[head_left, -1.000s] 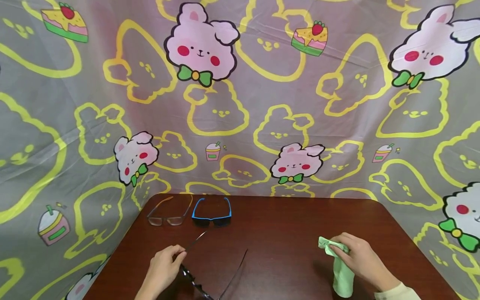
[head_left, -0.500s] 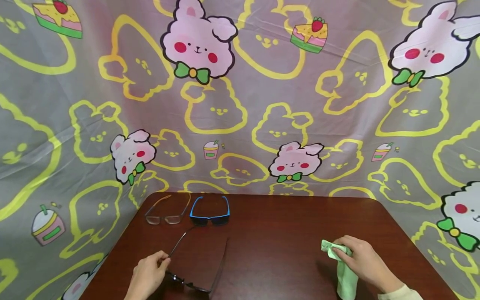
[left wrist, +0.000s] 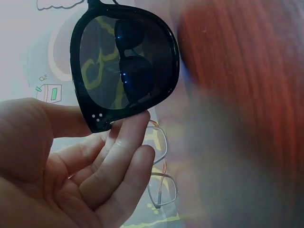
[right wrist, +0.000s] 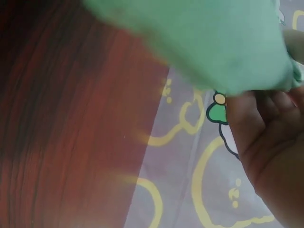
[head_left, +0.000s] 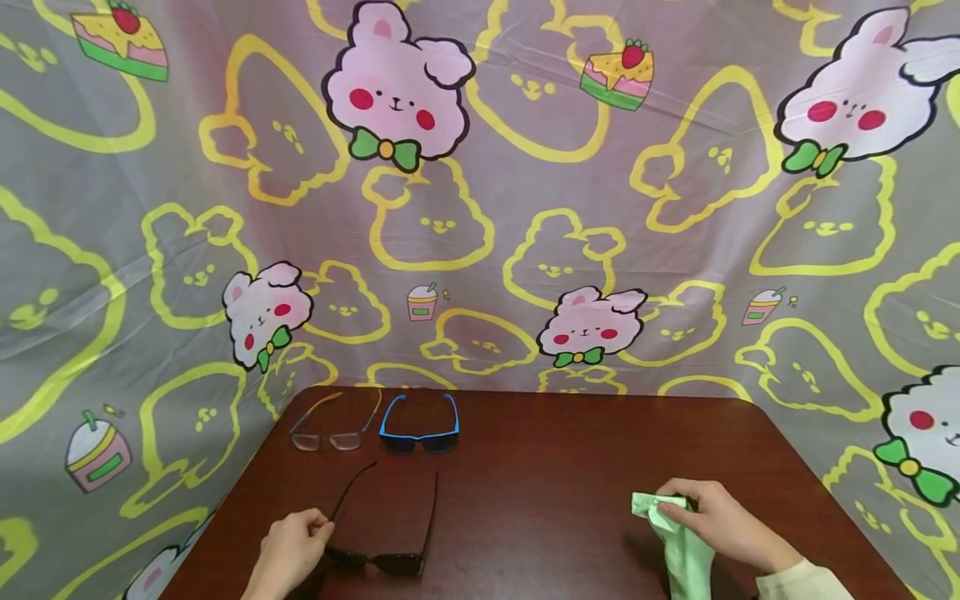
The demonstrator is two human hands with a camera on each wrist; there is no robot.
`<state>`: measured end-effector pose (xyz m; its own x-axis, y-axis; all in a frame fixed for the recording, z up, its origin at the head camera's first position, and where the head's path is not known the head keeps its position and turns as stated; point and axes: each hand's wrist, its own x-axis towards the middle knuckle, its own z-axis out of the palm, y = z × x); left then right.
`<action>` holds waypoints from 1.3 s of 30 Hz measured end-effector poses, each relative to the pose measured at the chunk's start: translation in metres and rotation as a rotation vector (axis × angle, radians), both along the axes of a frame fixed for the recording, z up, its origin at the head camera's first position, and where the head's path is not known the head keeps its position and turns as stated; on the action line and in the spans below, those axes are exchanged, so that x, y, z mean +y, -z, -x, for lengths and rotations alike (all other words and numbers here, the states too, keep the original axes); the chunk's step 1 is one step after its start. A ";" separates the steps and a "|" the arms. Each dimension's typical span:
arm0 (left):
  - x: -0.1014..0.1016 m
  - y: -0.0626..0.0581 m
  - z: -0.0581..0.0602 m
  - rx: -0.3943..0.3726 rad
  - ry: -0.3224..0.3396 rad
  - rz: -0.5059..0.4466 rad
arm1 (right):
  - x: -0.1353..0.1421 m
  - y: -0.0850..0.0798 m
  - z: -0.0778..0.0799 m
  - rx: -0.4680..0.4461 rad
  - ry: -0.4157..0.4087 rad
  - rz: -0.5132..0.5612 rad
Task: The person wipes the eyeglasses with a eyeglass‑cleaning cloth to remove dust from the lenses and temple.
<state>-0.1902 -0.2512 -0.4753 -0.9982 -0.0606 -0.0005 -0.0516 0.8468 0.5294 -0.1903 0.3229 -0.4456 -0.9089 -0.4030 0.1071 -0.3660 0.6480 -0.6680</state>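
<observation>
At the front left of the head view, my left hand pinches a pair of black sunglasses by one front corner, near the hinge. Their temples are unfolded and point toward the back of the table. The left wrist view shows thumb and fingers at the frame's corner, beside three small silver dots. At the front right, my right hand grips a light green cloth near its top, thumb over the folded upper edge. The cloth hangs down below the fingers, and in the right wrist view it hides part of them.
Clear-lensed glasses with orange-tipped temples lie at the back left of the brown table. Beside them are blue-framed sunglasses with dark lenses, temples open. A grey curtain with cartoon rabbits surrounds the back and sides.
My left hand has moved left, bringing the black sunglasses along and turning them level, temples pointing away. My right hand has stayed nearly in place, the cloth shifting slightly in its grip.
</observation>
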 end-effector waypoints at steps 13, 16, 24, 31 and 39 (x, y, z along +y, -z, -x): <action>-0.003 0.000 0.009 -0.126 -0.003 -0.054 | 0.001 0.020 0.031 -0.209 -0.225 0.126; -0.004 -0.006 0.010 -0.142 0.002 -0.055 | 0.003 0.023 0.038 -0.199 -0.203 0.081; 0.006 -0.040 0.021 -0.001 0.021 0.032 | 0.009 0.035 0.054 -0.205 -0.097 -0.018; 0.026 -0.057 0.042 0.086 0.098 0.114 | 0.019 0.041 0.066 -0.199 -0.006 -0.075; 0.060 -0.061 0.065 0.155 0.166 0.231 | 0.009 0.024 0.073 0.070 0.161 -0.294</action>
<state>-0.2554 -0.1914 -0.4142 -0.9815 0.1220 0.1472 0.1633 0.9355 0.3133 -0.2629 0.3316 -0.4697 -0.9579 -0.2777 0.0725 -0.2818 0.8623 -0.4208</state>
